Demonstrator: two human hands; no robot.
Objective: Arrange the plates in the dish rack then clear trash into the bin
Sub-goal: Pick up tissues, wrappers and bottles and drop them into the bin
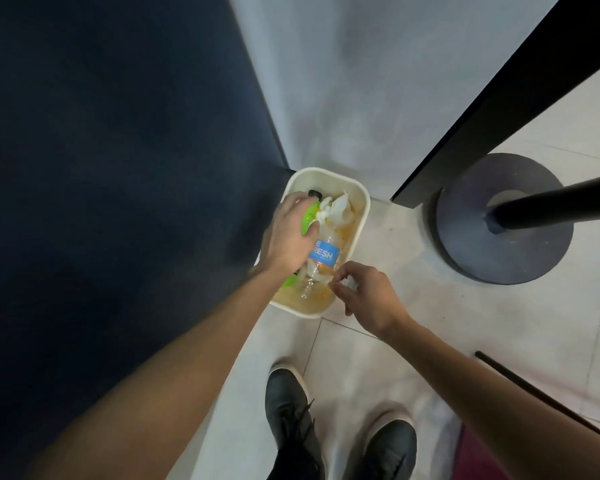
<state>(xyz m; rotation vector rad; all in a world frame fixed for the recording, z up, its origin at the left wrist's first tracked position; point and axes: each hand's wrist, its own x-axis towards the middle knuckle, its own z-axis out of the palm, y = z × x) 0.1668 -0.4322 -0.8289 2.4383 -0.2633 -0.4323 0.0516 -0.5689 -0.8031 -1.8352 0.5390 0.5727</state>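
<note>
Mid-frame, my left hand (288, 233) has fingers curled round green trash (307, 218) over the cream bin (326, 172), where a bottle (323, 252) lies, while my right hand (371, 296) pinches a paper scrap (350, 282), likely light and soft, at the near rim.

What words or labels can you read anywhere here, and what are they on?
"E" over "RESH": white letters on the blue label of the clear plastic bottle in the bin; the left hand hides the start of both lines.
Smaller print under it: too blurred to read.
Nothing else carries text.
</note>
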